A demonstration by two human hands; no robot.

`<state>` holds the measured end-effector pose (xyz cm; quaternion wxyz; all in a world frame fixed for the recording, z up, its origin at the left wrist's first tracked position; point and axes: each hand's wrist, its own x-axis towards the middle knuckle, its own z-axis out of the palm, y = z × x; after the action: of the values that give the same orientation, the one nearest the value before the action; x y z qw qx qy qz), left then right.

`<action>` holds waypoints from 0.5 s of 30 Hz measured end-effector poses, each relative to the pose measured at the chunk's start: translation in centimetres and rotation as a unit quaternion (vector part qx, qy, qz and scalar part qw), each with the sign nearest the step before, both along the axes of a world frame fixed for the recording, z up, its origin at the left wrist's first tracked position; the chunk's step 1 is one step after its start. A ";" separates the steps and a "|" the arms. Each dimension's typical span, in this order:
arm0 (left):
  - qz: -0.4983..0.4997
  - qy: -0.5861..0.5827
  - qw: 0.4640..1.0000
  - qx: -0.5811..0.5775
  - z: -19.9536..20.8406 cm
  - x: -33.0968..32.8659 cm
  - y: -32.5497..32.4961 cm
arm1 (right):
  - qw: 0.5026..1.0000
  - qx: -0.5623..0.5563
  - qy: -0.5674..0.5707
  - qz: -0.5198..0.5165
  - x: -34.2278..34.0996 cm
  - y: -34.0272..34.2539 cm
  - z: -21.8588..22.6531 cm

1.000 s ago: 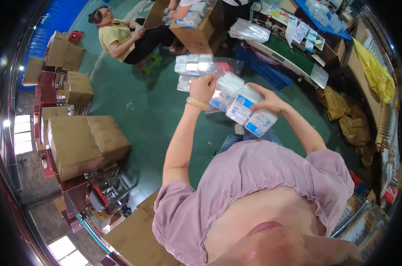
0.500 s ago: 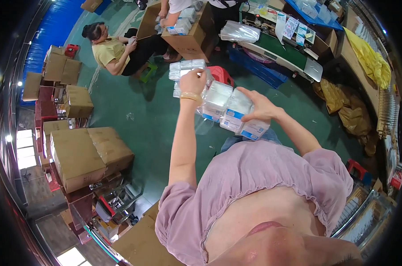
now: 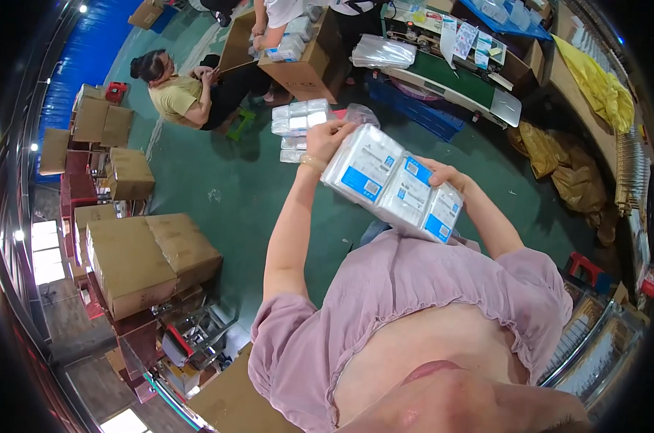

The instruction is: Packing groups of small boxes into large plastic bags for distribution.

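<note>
A clear plastic-wrapped pack of white packets with blue-and-white labels is held up between my two hands, its labelled side turned upward. My left hand grips the pack's far left end and the gathered plastic there. On the opposite end, my right hand has its thumb over the upper edge; its other fingers are hidden behind. Beyond my left hand sits a stack of similar wrapped packs, and beside it a red stool shows only partly, under clear plastic film.
A seated person in a yellow top is at the far left. Another person's hands reach over an open carton holding wrapped packs. A green-belted conveyor stands at the far right. Closed cartons are stacked at left.
The pack has tilted so its labelled side now faces up, and it has come slightly nearer. My left hand has moved a little right. The seated person's hands have shifted.
</note>
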<state>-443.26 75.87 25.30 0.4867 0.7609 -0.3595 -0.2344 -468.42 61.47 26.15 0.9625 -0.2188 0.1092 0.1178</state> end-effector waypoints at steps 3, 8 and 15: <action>0.002 0.106 0.994 0.035 1.2 -0.9 -0.1 | 1.000 -0.011 -0.015 -0.012 -0.5 -0.7 -1.7; 0.024 0.204 0.978 0.048 3.9 -1.9 0.1 | 0.974 -0.216 0.002 -0.065 -1.3 -1.6 -2.8; -0.027 -0.201 0.975 0.090 5.1 -2.9 -2.8 | 0.857 -0.512 0.021 -0.054 -0.9 0.8 -0.8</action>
<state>-446.12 73.11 30.36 0.3280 0.8231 -0.4476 -0.1210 -469.34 62.27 25.40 0.7167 -0.6720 0.1863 -0.0021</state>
